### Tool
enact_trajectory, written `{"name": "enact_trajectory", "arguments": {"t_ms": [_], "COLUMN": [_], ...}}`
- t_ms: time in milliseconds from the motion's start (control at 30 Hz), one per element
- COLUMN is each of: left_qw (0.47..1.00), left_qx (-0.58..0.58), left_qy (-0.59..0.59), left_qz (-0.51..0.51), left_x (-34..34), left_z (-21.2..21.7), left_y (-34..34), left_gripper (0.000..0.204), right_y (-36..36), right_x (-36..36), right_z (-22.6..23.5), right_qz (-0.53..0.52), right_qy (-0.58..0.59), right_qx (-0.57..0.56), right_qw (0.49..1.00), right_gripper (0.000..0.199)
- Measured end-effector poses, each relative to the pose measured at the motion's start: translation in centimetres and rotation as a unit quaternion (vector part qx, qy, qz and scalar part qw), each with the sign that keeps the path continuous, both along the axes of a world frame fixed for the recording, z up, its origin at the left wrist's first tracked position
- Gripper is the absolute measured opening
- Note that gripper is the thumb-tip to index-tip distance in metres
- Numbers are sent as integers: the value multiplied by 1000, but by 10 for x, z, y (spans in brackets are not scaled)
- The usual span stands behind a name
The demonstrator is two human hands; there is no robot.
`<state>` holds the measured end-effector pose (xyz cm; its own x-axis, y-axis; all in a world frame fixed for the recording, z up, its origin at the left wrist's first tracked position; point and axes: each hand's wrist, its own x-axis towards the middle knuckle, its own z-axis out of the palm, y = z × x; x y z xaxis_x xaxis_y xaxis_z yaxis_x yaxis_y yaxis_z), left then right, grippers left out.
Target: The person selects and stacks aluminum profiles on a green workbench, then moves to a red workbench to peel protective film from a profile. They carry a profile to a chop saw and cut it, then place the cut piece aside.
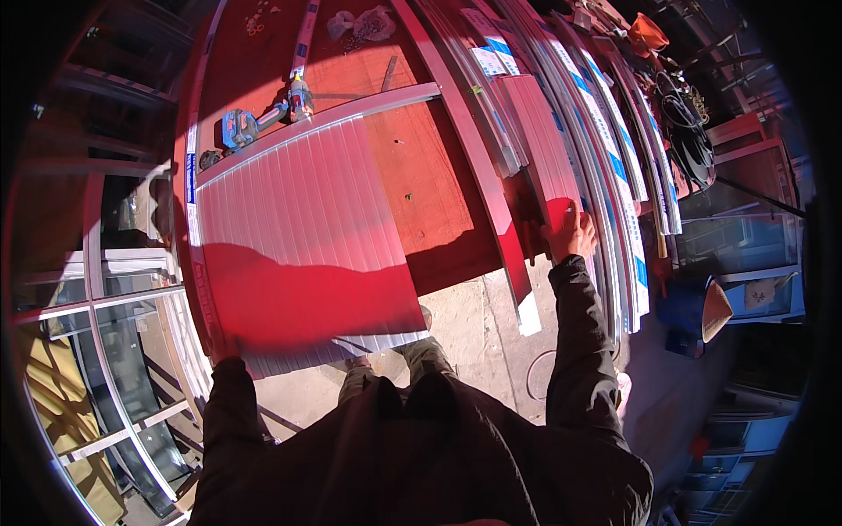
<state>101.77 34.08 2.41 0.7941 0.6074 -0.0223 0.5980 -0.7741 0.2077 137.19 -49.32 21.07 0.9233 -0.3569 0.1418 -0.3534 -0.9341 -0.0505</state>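
A wide slatted panel (303, 254) lies inside a metal frame (320, 118) on the red-topped workbench, half in shadow. At the bench's right, my right hand (572, 233) is closed round the near end of a narrow ribbed panel strip (537, 123), thumb on its left side and fingers over the right. My left arm (232, 394) reaches the near left corner, beside the frame's left side rail (195, 254). Sleeve and shadow hide the fingers of that hand.
A blue cordless drill (239, 129) and another hand tool (300, 98) lie beyond the panel. Long metal profiles (605, 131) with blue-and-white film are stacked at right, past which hang black cables (688, 145). Glazed window frames (132, 368) stand at left.
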Motion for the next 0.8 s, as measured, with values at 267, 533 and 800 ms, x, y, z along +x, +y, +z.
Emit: {"name": "enact_trajectory", "arguments": {"t_ms": [267, 533, 800], "left_qw": [970, 900, 930], "left_qx": [169, -230, 10], "left_qy": [-170, -233, -82], "left_qz": [34, -288, -358], "left_x": [73, 374, 526], "left_z": [23, 168, 131], "left_y": [-63, -351, -418], "left_gripper": [75, 25, 13], "right_y": [9, 116, 120], "right_x": [-2, -66, -103], "right_z": [28, 69, 19], "right_qz": [38, 82, -15], "right_qy": [-150, 35, 193], "right_qx": [4, 799, 842], "right_qw": [988, 594, 503], "right_gripper": [92, 70, 67]}}
